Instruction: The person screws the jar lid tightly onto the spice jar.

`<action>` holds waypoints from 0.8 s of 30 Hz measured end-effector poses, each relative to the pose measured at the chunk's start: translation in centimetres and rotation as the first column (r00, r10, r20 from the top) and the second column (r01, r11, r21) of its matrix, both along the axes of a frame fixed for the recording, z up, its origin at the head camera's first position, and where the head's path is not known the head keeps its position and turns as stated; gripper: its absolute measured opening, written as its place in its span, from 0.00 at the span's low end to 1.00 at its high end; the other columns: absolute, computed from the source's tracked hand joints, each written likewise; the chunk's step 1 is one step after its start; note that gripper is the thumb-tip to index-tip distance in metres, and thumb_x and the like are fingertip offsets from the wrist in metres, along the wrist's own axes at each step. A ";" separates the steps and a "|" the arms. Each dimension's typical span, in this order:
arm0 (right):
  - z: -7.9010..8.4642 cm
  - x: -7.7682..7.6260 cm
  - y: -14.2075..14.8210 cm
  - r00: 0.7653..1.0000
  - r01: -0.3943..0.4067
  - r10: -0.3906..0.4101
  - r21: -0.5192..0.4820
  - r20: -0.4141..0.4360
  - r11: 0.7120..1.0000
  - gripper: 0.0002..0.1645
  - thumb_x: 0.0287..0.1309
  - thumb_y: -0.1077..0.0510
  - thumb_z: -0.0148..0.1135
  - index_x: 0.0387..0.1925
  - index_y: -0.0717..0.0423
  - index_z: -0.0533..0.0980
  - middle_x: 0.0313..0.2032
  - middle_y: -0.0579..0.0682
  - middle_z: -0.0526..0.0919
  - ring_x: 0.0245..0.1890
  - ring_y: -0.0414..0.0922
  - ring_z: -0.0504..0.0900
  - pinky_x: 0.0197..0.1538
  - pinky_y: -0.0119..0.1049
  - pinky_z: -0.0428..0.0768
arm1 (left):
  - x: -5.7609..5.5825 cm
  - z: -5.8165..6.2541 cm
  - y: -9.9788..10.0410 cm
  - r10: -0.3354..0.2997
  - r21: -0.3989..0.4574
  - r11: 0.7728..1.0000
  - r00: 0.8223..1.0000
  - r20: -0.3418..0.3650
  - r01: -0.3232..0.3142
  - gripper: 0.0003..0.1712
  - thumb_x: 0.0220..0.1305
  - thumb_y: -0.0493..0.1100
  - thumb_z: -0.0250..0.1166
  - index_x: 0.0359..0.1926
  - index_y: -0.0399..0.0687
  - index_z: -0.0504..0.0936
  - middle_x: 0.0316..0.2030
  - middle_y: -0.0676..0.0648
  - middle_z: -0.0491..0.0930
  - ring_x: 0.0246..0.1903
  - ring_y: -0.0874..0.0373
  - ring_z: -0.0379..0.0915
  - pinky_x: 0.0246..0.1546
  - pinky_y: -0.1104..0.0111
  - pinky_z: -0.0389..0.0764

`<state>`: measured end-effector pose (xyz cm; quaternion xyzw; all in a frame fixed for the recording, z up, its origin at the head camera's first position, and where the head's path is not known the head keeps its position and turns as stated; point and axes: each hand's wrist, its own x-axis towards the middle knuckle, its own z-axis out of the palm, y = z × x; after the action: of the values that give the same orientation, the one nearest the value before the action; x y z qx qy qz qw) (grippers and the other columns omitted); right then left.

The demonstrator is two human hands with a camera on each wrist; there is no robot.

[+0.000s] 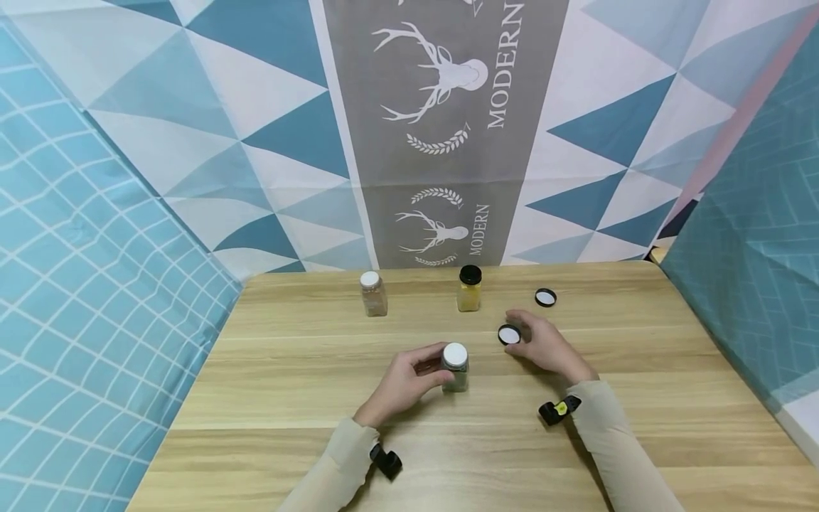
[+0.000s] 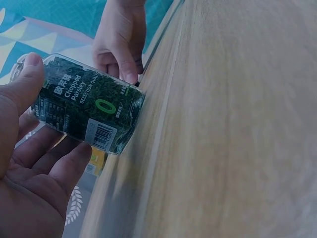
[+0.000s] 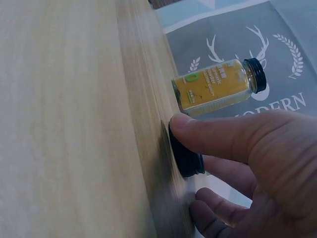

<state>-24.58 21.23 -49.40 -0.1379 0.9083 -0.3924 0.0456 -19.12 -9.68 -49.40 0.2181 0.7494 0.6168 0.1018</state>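
1. Cannot read print on brownish jar, too small.
2. Cannot see most of yellow jar behind parsley jar, left wrist view.
3. Cannot follow either sleeve past head view's lower edge.

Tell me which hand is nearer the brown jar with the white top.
Left. The left hand, gripping the parsley jar, is in front of the brown jar and a little to its right; the right hand, holding a black lid, is much farther right.
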 end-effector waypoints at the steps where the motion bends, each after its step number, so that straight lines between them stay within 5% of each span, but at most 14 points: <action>1: -0.1 0.0 0.0 1.000 -0.002 0.002 -0.002 -0.004 1.000 0.41 0.60 0.63 0.73 0.71 0.66 0.67 0.68 0.67 0.74 0.69 0.66 0.72 0.71 0.63 0.71 | 0.0 0.0 0.0 0.000 -0.003 1.000 1.000 0.002 0.000 0.34 0.62 0.43 0.75 0.68 0.45 0.78 0.62 0.43 0.82 0.60 0.52 0.81 0.60 0.71 0.82; 14: 0.2 0.1 0.0 0.999 -0.014 0.015 0.034 -0.029 0.999 0.35 0.61 0.64 0.72 0.68 0.64 0.72 0.65 0.65 0.78 0.66 0.65 0.75 0.68 0.63 0.75 | -0.1 0.0 -0.1 -0.004 -0.021 1.000 1.000 0.003 0.004 0.35 0.62 0.46 0.75 0.69 0.44 0.76 0.64 0.43 0.81 0.61 0.52 0.80 0.61 0.69 0.81; 24: 1.1 0.1 0.8 1.000 0.021 -0.022 -0.045 -0.018 0.999 0.33 0.61 0.63 0.73 0.66 0.65 0.73 0.64 0.66 0.78 0.63 0.68 0.78 0.63 0.59 0.81 | -0.2 -0.1 -0.1 -0.005 -0.026 1.000 1.000 -0.007 0.004 0.34 0.63 0.46 0.74 0.69 0.44 0.77 0.64 0.43 0.80 0.61 0.51 0.80 0.61 0.69 0.82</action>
<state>-24.44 22.03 -48.32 -0.1327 0.9010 -0.4120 0.0301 -19.31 -9.80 -49.45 0.2207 0.7573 0.6060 0.1032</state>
